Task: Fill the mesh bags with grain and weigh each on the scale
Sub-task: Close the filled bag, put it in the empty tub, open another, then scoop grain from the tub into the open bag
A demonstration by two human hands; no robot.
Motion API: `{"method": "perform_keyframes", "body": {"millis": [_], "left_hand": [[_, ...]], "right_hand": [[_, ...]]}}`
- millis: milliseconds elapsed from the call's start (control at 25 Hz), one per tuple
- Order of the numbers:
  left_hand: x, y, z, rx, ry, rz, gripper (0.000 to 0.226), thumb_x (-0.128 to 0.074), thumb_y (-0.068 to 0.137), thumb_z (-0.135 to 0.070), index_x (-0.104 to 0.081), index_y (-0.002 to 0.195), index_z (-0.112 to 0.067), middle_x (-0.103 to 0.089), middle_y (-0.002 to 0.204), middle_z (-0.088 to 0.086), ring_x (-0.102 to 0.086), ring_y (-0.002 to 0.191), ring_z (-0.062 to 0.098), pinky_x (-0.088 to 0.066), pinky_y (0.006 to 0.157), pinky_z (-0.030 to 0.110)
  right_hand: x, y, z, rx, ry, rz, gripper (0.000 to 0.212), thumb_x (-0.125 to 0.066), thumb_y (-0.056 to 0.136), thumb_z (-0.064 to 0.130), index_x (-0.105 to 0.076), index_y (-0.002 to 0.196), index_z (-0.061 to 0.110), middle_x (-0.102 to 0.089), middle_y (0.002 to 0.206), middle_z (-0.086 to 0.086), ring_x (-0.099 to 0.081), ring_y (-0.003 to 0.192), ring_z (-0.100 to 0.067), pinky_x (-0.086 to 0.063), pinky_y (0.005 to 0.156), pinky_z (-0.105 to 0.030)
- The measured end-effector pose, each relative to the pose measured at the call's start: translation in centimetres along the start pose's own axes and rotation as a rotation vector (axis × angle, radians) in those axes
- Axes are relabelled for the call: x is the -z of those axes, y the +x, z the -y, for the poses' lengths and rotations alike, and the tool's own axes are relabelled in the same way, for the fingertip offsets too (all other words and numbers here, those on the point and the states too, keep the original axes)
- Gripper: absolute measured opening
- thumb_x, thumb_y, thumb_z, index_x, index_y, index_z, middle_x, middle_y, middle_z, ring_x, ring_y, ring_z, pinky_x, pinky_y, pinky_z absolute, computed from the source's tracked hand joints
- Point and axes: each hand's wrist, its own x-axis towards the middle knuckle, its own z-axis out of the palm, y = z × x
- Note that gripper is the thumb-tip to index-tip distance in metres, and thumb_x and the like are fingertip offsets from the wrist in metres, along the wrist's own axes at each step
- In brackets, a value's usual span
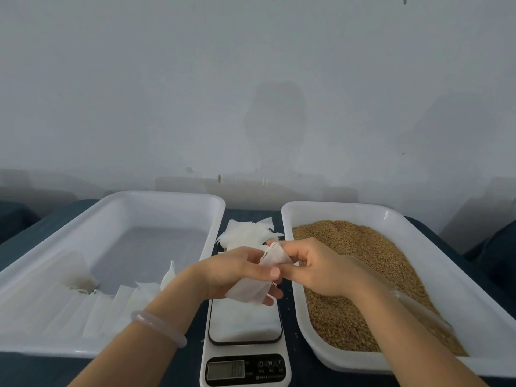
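Note:
Both hands hold one small white mesh bag (pixel 251 287) above the far end of the white digital scale (pixel 245 325). My left hand (pixel 237 270) grips its body from the left; my right hand (pixel 315 268) pinches its top edge. The scale's platform carries nothing and its display (pixel 226 369) is lit. Brown grain (pixel 363 277) fills the white tray (pixel 458 275) on the right. A loose pile of empty mesh bags (pixel 248 233) lies behind the scale, between the two trays.
A white tray (pixel 55 244) on the left holds several filled mesh bags (pixel 92 305) along its near side. A clear strip (pixel 418 310), perhaps a scoop handle, lies in the grain under my right forearm. A grey wall stands close behind the dark table.

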Motion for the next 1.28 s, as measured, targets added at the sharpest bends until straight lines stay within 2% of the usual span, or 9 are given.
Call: {"method": "perform_keyframes", "body": {"millis": [240, 400, 520, 600, 680, 760, 920, 1120, 1280], "left_hand": [[-0.4, 0.3, 0.1, 0.068, 0.162, 0.053, 0.024, -0.072, 0.071, -0.03, -0.066, 0.088, -0.014, -0.068, 0.082, 0.002, -0.065, 0.072, 0.015, -0.051, 0.065, 0.025], [-0.7, 0.8, 1.2, 0.03, 0.086, -0.104, 0.026, -0.065, 0.081, -0.027, -0.06, 0.101, -0.011, -0.069, 0.085, 0.005, -0.066, 0.074, 0.019, -0.052, 0.065, 0.029], [-0.8, 0.7, 2.0, -0.026, 0.097, -0.206, 0.026, -0.068, 0.084, -0.022, -0.058, 0.107, -0.013, -0.071, 0.092, 0.008, -0.067, 0.077, 0.02, -0.053, 0.069, 0.032], [-1.4, 0.7, 2.0, -0.072, 0.154, -0.239, 0.032, -0.073, 0.078, -0.02, -0.059, 0.107, -0.015, -0.069, 0.093, 0.008, -0.066, 0.076, 0.018, -0.053, 0.07, 0.032], [-2.2, 1.0, 1.8, -0.118, 0.181, -0.284, 0.039, -0.077, 0.074, -0.021, -0.057, 0.108, -0.016, -0.066, 0.093, 0.011, -0.064, 0.072, 0.016, -0.053, 0.07, 0.031], [-2.9, 1.3, 1.4, -0.153, 0.228, -0.34, 0.04, -0.078, 0.076, -0.024, -0.055, 0.109, -0.019, -0.066, 0.088, 0.008, -0.062, 0.069, 0.013, -0.054, 0.07, 0.027], [-3.8, 2.0, 0.4, -0.238, 0.282, -0.407, 0.044, -0.07, 0.076, -0.046, -0.052, 0.109, -0.022, -0.065, 0.071, -0.009, -0.059, 0.062, 0.006, -0.051, 0.064, 0.016], [-4.8, 3.3, -0.3, -0.285, 0.317, -0.444, 0.064, -0.058, 0.064, -0.064, -0.05, 0.112, -0.023, -0.066, 0.089, -0.002, -0.059, 0.063, -0.001, -0.047, 0.06, 0.013], [-5.3, 4.6, -0.9, -0.293, 0.481, -0.527, 0.062, -0.055, 0.06, -0.073, -0.048, 0.102, -0.028, -0.056, 0.087, -0.009, -0.054, 0.068, 0.0, -0.042, 0.056, 0.01]], "right_hand": [[-0.4, -0.4, 0.1, -0.012, -0.049, 0.094, 0.019, -0.054, 0.092, 0.021, -0.073, 0.093, 0.018, -0.072, 0.088, 0.001, -0.065, 0.085, 0.0, -0.047, 0.077, -0.015], [2.2, -2.5, -1.5, -0.077, -0.058, -0.059, 0.022, -0.057, 0.086, 0.028, -0.068, 0.1, 0.041, -0.068, 0.103, 0.021, -0.061, 0.1, 0.004, -0.052, 0.085, -0.02], [6.2, -6.1, -5.8, -0.419, -0.4, -0.203, 0.024, -0.059, 0.089, 0.027, -0.058, 0.109, 0.042, -0.059, 0.117, 0.022, -0.056, 0.11, -0.001, -0.046, 0.097, -0.026], [8.2, -9.1, -8.7, -0.704, -0.533, -0.148, 0.039, -0.066, 0.085, 0.029, -0.055, 0.122, 0.028, -0.056, 0.125, 0.011, -0.054, 0.11, -0.007, -0.042, 0.097, -0.024], [8.6, -11.1, -10.5, -0.83, -0.514, -0.076, 0.037, -0.073, 0.078, 0.034, -0.057, 0.111, 0.031, -0.058, 0.117, 0.011, -0.055, 0.099, -0.005, -0.044, 0.09, -0.022], [8.2, -11.8, -11.2, -0.847, -0.497, -0.084, 0.029, -0.075, 0.076, 0.031, -0.057, 0.098, 0.036, -0.061, 0.112, 0.012, -0.056, 0.093, -0.004, -0.045, 0.087, -0.022], [8.0, -11.8, -11.6, -0.805, -0.561, -0.109, 0.024, -0.071, 0.081, 0.029, -0.058, 0.101, 0.035, -0.061, 0.11, 0.012, -0.055, 0.096, -0.005, -0.045, 0.09, -0.025], [8.4, -12.6, -10.4, -0.689, -0.537, -0.187, 0.018, -0.056, 0.092, 0.03, -0.053, 0.109, 0.033, -0.061, 0.117, 0.011, -0.058, 0.101, -0.005, -0.049, 0.093, -0.029], [10.5, -12.4, -9.2, -0.602, -1.008, -0.19, 0.027, -0.045, 0.096, 0.035, -0.053, 0.122, 0.037, -0.06, 0.115, 0.015, -0.056, 0.101, -0.007, -0.037, 0.1, -0.035]]}}
